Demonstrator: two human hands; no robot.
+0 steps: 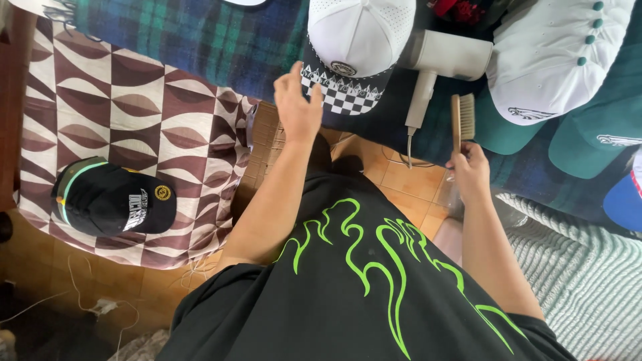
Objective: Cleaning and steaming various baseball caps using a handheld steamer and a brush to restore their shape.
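Observation:
My left hand (296, 100) reaches toward a white cap with a black-and-white checkered brim (352, 47) lying on a dark plaid cloth (200, 37); its fingers are spread and just beside the brim's left edge. Further right, my right hand (470, 167) grips the handle of a wooden brush (461, 117), bristles facing right, held upright just below a white hair dryer (441, 60).
A black cap (110, 198) rests on a brown-and-cream patterned cloth (134, 113) at left. A white cap (555, 57) and green caps (602, 134) lie at right, with a blue cap edge (625, 200). A ribbed pale cloth (582, 267) sits lower right. Cables trail on the tiled floor (100, 304).

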